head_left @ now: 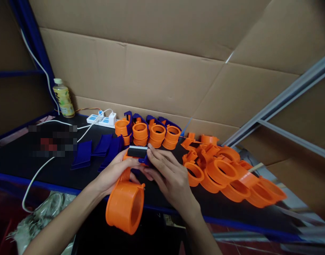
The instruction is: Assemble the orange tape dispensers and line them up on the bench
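My left hand [117, 170] is wrapped round the handle of an orange tape dispenser [123, 209], whose round hub hangs down toward me. At its far end sit a white serrated blade [138, 147] and a black strip [137, 153]. My right hand [169, 173] grips that end from the right, fingers bent over the blade's edge and a small blue plastic part [145, 160]. Fingers partly hide how the blue part sits. Just beyond stand dispensers with blue parts [140, 132] in a row. Blue plastic plates [82, 154] lie left of my left hand.
Orange dispenser bodies [226, 171] are heaped on the black table [64, 173] at the right. A white power strip [101, 120] with cables and a yellow-labelled bottle [63, 99] stand at the back left. Cardboard [151, 78] walls the back; a metal rail [281, 99] slants at the right.
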The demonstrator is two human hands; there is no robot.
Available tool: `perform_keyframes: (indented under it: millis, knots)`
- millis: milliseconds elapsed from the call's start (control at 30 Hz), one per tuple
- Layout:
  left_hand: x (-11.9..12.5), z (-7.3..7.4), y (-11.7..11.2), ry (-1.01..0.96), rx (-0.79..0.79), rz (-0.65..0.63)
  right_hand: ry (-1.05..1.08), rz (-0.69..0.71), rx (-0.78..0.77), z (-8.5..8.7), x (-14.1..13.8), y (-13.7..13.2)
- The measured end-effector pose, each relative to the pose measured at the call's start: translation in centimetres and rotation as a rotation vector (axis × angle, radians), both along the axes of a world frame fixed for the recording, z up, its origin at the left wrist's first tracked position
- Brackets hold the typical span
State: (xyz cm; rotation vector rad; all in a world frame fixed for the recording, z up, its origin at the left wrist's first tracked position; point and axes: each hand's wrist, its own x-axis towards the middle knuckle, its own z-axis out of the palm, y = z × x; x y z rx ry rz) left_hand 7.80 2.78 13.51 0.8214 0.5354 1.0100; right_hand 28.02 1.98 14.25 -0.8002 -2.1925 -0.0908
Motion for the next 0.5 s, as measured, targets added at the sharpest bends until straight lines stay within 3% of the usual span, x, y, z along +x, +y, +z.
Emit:
perform_keyframes:
  millis: [100,200,367,500]
  knots:
    - [-0.6,0.1,0.4,-0.221,0.019,-0.110,-0.039,-0.006,0.003,0.2,-0.3,-0.3]
    - [-1.2,0.1,0.8,-0.306,0.034,-0.160,-0.104,-0.041,0.016,0.5,-0.5,-0.5]
    - [-1.3,-0.3,1.3,-0.284,0.177,-0.129,-0.082,-0.126,-0.034,0.5,-0.7,-0.6]
    - [-1.5,-0.7,1.7,-0.250,0.265,-0.007,0.043,-0.031,-0.118,0.5,-0.4,-1.2]
